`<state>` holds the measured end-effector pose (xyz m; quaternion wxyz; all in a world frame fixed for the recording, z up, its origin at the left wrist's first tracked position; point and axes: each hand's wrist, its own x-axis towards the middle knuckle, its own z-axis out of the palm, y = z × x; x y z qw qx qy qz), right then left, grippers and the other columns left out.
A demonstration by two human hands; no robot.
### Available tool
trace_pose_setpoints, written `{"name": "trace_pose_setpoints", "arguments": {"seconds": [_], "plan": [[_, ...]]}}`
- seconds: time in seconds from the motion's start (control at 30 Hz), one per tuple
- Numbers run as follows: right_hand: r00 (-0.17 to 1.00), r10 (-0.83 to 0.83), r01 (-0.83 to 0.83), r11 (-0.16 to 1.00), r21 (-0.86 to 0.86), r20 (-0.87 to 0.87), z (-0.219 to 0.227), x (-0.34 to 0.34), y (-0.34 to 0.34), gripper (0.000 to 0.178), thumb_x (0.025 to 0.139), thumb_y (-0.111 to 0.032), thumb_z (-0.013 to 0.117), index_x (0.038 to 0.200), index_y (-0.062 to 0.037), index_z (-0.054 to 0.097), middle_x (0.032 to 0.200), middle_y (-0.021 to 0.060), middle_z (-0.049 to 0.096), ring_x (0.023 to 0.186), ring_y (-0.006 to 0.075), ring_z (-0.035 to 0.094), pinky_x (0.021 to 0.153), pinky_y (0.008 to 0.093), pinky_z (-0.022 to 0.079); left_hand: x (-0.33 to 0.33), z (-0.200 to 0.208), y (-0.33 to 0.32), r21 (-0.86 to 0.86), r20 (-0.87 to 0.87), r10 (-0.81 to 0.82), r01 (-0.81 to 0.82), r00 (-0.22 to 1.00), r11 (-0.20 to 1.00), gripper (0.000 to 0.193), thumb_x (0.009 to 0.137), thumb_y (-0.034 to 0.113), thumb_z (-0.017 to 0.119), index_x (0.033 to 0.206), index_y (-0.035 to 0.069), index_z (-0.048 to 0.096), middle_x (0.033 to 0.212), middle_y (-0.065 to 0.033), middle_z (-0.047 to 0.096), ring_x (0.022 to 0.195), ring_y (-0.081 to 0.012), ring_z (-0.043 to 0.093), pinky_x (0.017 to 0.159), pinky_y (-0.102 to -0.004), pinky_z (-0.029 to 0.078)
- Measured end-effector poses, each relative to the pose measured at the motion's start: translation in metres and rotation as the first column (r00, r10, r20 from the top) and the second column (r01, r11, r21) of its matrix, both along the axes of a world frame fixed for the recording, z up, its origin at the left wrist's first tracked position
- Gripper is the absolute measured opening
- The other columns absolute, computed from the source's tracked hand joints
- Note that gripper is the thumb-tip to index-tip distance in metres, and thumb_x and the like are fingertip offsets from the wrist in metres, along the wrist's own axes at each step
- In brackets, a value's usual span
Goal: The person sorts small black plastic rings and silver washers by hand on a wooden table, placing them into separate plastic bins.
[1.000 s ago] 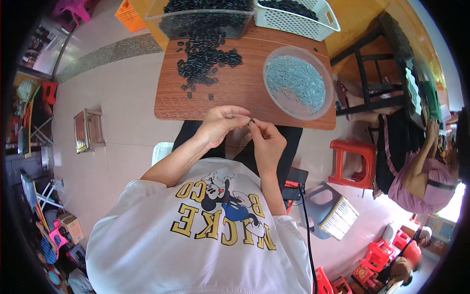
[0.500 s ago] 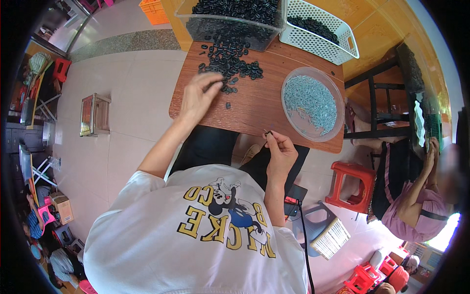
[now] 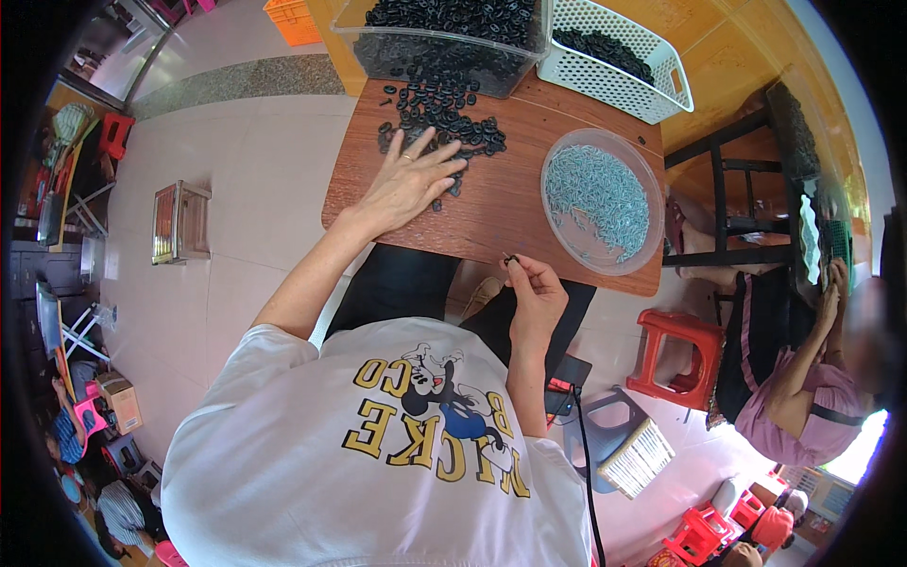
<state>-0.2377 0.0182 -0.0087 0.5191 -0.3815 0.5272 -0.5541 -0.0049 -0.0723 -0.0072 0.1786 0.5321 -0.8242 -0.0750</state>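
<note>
My left hand (image 3: 406, 186) lies with its fingers spread over a loose pile of small black oval pieces (image 3: 457, 124) on the brown wooden table (image 3: 501, 206); its fingers cover some of them. At the table's near edge my right hand (image 3: 535, 295) pinches a small black piece (image 3: 510, 259) between thumb and fingertips. Just beyond that hand stands a round clear tub (image 3: 557, 234) filled with small silvery-blue screws (image 3: 602, 194).
At the table's far side are a clear bin (image 3: 444, 55) heaped with black pieces and a white perforated basket (image 3: 614, 78) holding more. A red stool (image 3: 676, 354) stands on the right, near a seated person (image 3: 803, 397). A wooden stool (image 3: 182, 223) is on the left.
My left hand has opened out from a curled pose and now rests on the black pieces. My right hand has shifted slightly left, still pinching the small black piece.
</note>
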Motion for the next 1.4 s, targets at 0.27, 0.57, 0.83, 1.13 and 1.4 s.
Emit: {"name": "trace_pose_setpoints", "arguments": {"seconds": [0.27,0.57,0.83,1.13,1.4], "plan": [[1.0,-0.002,0.002,1.0,0.005,0.002,-0.005,-0.004,-0.001,0.011,0.083,0.001,0.063,0.093,0.0028,0.063,0.085,0.0092,0.067,0.075,0.0104,0.063,0.063,0.0191,0.047,-0.005,0.002,0.001,0.102,-0.214,-0.148,0.173,0.965,0.98,0.027,0.091,0.019,0.051,0.114,0.013,0.063,0.125,-0.0038,0.057,0.134,-0.0251,0.029,0.112,-0.053,0.005],[0.999,0.009,-0.009,1.0,0.012,0.042,-0.003,-0.003,0.0,0.011,0.083,0.001,0.062,0.094,0.0028,0.064,0.085,0.0082,0.067,0.077,0.011,0.064,0.064,0.0191,0.046,-0.026,0.011,-0.005,0.046,-0.468,0.015,0.007,0.884,0.999,0.015,0.079,0.013,0.066,0.091,0.004,0.069,0.087,-0.0111,0.065,0.087,-0.0241,0.058,0.087,-0.0389,0.041],[1.0,0.005,-0.005,1.0,0.01,0.013,-0.002,-0.007,0.003,0.011,0.083,0.001,0.062,0.094,0.0029,0.063,0.086,0.0091,0.067,0.076,0.0106,0.063,0.064,0.019,0.046,-0.06,0.005,0.0,-0.031,-0.226,-0.05,0.044,0.973,0.999,0.017,0.074,0.011,0.069,0.087,0.0,0.067,0.086,-0.0105,0.057,0.088,-0.0262,0.05,0.079,-0.0383,0.039],[0.985,0.019,-0.021,1.0,0.013,0.17,0.0,-0.01,-0.009,0.011,0.083,-0.002,0.064,0.094,0.0005,0.064,0.086,0.0024,0.064,0.075,0.0068,0.056,0.07,0.0193,0.044,-0.062,0.002,0.0,-0.032,-0.239,-0.113,0.109,0.964,0.994,0.018,0.074,0.0,0.065,0.092,0.0,0.064,0.091,-0.0124,0.059,0.088,-0.0276,0.053,0.08,-0.0384,0.04],[0.987,0.03,-0.033,0.999,0.021,0.16,0.013,-0.005,-0.02,0.016,0.083,-0.003,0.064,0.099,-0.0002,0.066,0.087,0.0008,0.063,0.078,0.0059,0.054,0.071,0.0189,0.043,-0.068,0.016,0.006,0.184,-0.487,-0.015,0.119,0.873,0.976,0.017,0.084,0.005,0.06,0.099,0.0,0.064,0.096,-0.0116,0.056,0.086,-0.0212,0.056,0.076,-0.0339,0.046]]}}
